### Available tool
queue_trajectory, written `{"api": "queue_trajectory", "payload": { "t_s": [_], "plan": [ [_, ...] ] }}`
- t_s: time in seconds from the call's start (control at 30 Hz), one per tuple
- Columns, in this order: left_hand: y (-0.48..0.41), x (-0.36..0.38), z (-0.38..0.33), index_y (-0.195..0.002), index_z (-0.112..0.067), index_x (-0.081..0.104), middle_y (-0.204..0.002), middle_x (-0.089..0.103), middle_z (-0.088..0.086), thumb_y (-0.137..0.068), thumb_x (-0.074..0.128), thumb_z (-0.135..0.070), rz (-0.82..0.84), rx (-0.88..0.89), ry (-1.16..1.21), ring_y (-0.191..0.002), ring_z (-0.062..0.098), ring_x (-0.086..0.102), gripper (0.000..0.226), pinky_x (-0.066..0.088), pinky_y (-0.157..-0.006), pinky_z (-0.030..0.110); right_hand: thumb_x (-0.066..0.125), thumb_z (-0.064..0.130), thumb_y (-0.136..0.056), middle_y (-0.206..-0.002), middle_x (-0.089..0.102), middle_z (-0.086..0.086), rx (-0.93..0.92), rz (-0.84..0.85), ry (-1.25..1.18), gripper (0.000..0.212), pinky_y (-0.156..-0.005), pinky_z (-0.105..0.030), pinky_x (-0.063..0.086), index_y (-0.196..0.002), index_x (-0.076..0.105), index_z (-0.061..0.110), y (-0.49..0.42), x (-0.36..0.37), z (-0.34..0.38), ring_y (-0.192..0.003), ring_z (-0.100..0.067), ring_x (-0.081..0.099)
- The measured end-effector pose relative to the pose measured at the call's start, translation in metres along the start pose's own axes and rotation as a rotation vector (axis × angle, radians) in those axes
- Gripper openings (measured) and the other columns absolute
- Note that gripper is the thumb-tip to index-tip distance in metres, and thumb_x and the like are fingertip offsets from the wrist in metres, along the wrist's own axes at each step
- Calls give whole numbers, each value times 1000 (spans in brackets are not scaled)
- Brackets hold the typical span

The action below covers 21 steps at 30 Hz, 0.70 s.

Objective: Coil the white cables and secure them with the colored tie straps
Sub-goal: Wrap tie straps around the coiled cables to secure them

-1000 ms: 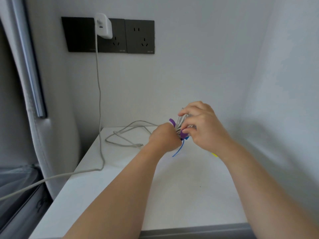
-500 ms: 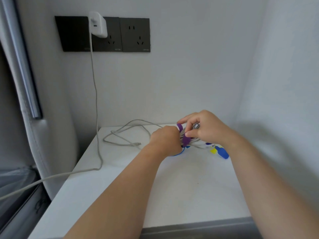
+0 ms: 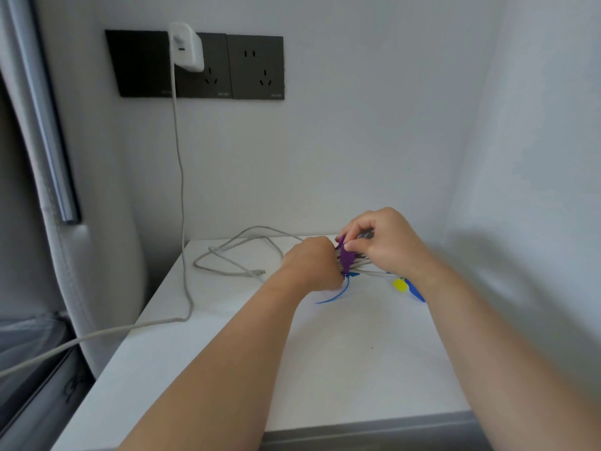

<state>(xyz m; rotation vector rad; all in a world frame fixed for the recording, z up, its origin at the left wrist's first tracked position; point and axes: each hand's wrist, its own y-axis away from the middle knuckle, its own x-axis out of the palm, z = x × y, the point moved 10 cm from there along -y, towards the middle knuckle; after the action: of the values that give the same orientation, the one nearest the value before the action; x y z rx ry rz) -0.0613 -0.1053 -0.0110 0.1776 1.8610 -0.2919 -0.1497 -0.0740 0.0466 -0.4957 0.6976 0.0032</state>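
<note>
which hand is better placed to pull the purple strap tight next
Right, probably. The right hand pinches the purple strap near its top end, while the left hand grips the coiled white cables beside it.

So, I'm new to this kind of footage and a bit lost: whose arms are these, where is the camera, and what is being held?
There is no machine here. A person works with bare hands, and the camera is worn on their head, looking forward and down, so both arms reach in from below. The left hand grips a coiled white cable, and the right hand pinches a purple tie strap set across it. On the white table a blue strap and a yellow strap lie near the hands, with a loose white cable to the left. A white charger sits in the wall sockets.
</note>
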Motion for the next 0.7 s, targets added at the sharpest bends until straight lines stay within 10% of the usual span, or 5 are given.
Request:
{"api": "queue_trajectory", "payload": {
  "t_s": [0.5,0.7],
  "plan": [
    [2,-3,3,-67,-15,48,-57,56,-2,-76,58,-15,30,-65,205,-46,16,50,13,39,-48,19,67,-8,-72,-59,60,8,-54,-228,76,15,-60,-17,43,-64,70,5,3,-6,12,-63,-14,57],
    [1,-4,2,-68,-12,59,-56,60,0,-74,62,-16,56,-39,263,-55,20,56,8,41,-52,21,67,-2,-70,-60,60,14,-33,-273,66,42,-67,-44,53,-50,57,34,5,-9,12,-69,-17,60]
  ]
}}
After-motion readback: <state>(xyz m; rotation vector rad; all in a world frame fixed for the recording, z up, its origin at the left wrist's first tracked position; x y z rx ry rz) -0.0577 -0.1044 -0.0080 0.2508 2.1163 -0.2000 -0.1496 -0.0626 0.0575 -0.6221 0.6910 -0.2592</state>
